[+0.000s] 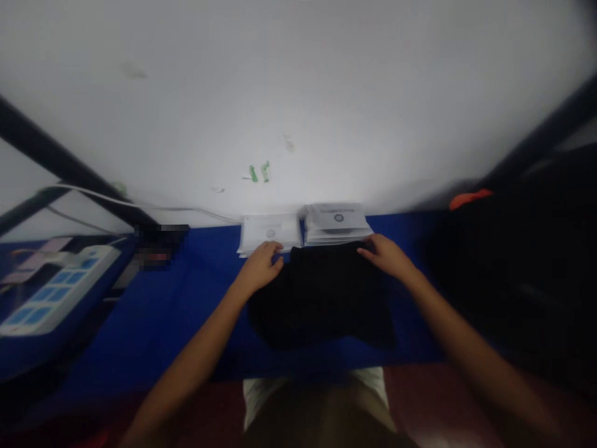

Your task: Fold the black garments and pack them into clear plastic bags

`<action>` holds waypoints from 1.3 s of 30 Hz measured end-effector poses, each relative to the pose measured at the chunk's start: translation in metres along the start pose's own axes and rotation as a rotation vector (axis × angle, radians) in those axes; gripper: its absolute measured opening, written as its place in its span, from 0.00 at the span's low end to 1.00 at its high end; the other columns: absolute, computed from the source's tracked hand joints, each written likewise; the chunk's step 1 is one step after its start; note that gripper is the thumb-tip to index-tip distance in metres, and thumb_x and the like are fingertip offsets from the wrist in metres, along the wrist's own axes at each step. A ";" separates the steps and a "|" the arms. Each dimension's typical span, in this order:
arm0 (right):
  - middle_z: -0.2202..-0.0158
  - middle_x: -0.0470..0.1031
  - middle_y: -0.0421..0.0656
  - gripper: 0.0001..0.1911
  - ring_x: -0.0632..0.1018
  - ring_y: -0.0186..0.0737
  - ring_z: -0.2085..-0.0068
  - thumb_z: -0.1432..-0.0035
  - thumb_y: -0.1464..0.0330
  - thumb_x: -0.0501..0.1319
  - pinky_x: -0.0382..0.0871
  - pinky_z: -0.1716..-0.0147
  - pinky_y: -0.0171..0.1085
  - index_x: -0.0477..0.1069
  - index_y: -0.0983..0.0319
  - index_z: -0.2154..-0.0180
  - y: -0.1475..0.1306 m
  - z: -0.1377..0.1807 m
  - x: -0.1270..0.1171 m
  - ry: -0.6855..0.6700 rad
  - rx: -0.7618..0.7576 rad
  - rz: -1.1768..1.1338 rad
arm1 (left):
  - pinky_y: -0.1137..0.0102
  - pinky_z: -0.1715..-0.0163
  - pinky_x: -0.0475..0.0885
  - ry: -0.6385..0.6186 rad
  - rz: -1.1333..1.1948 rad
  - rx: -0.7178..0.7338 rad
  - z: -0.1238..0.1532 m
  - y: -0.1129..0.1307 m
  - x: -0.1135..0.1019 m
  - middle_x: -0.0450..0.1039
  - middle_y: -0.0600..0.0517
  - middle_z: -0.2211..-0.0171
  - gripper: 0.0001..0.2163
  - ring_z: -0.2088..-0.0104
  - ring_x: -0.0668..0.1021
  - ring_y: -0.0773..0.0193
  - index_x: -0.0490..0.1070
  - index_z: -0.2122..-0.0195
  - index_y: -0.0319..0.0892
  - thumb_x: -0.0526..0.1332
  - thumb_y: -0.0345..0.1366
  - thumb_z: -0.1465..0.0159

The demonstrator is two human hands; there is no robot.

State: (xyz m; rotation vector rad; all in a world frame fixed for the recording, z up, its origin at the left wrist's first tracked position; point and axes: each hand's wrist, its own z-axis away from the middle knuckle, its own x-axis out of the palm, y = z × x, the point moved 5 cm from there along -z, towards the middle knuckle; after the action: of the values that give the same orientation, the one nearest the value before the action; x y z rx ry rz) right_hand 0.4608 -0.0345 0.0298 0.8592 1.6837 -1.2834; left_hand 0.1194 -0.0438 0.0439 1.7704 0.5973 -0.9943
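Note:
A pair of black shorts (321,295) lies flat on the blue table, waistband toward the wall and the legs toward me. My left hand (260,269) is at the upper left side of the shorts, thumb and fingers apart with a gap between them. At the upper right corner of the waistband, my right hand (385,254) touches the fabric, its thumb over the cloth and its fingers spread from it. Just beyond the waistband sit two stacks of packets in clear plastic, a left stack (270,227) and a taller right stack (336,218) with dark print.
A white power strip (60,289) with blue sockets lies at the left, its cable running along the white wall (298,93). A dark mass (513,280) fills the right side, with an orange item (471,198) on top. The blue table (172,305) ends near my lap.

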 end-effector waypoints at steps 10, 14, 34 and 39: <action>0.61 0.77 0.48 0.14 0.78 0.46 0.60 0.40 0.69 0.58 0.70 0.58 0.41 0.70 0.63 0.52 -0.018 -0.005 0.005 0.043 -0.023 -0.021 | 0.62 0.59 0.71 -0.118 -0.048 0.052 -0.040 0.026 0.042 0.71 0.48 0.63 0.08 0.60 0.75 0.56 0.71 0.58 0.41 0.59 0.30 0.39; 0.56 0.74 0.50 0.14 0.76 0.48 0.55 0.38 0.69 0.56 0.69 0.54 0.44 0.71 0.62 0.52 -0.032 0.015 -0.016 0.029 -0.180 -0.038 | 0.63 0.56 0.70 -0.035 -0.017 0.085 -0.029 0.034 0.026 0.70 0.49 0.63 0.08 0.59 0.73 0.58 0.71 0.59 0.42 0.57 0.28 0.39; 0.64 0.71 0.47 0.13 0.74 0.45 0.59 0.33 0.62 0.54 0.70 0.58 0.44 0.75 0.60 0.62 -0.073 0.074 -0.024 -0.226 -0.224 -0.092 | 0.59 0.62 0.75 0.143 -0.069 -0.373 0.124 -0.031 -0.029 0.76 0.47 0.60 0.19 0.60 0.79 0.52 0.67 0.51 0.44 0.61 0.49 0.37; 0.63 0.73 0.46 0.09 0.75 0.44 0.58 0.33 0.67 0.54 0.70 0.57 0.43 0.73 0.59 0.58 -0.125 0.058 -0.009 -0.201 -0.340 -0.194 | 0.68 0.72 0.71 0.105 0.090 -0.399 0.121 -0.026 -0.038 0.73 0.56 0.71 0.16 0.73 0.77 0.62 0.62 0.49 0.46 0.58 0.45 0.36</action>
State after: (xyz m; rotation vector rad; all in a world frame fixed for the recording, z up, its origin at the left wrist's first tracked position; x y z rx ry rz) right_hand 0.3668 -0.1214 0.0805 0.3617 1.7845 -1.1206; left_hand 0.0361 -0.1425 0.0406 1.4841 0.7206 -0.6687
